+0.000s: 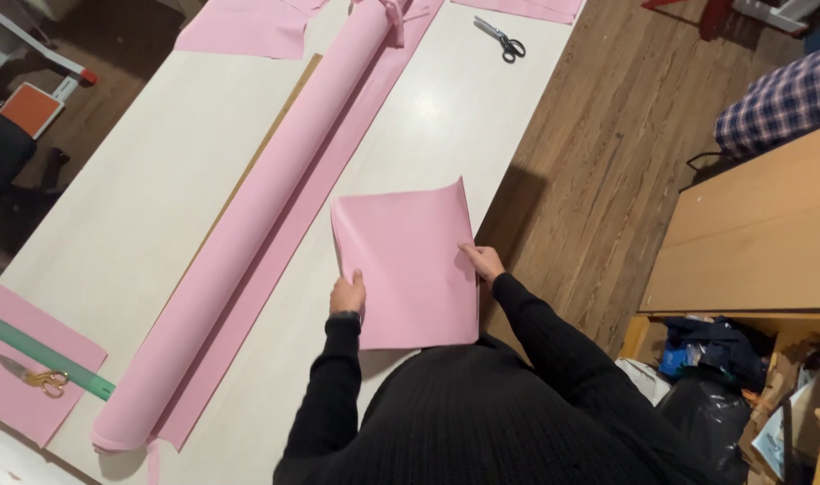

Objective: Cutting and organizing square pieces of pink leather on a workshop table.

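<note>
Gripping one pink sheet (408, 265) by its side edges, two hands (348, 295) (483, 262) keep its long axis running near-to-far beside one pink roll (266, 198).

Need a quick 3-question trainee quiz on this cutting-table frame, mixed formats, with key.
1. True or false: both hands touch the pink sheet.
2. Which lies on the green ruler at the table's near left corner? A) gold-handled scissors B) tape C) pencil
3. Fill in: the dark-handled scissors lie at the table's ____ end, to the right of the pink roll.

Key:
1. True: the left hand holds its left edge and the right hand its right edge.
2. A: the gold-handled scissors rest against the ruler on a pink piece.
3. far
</note>
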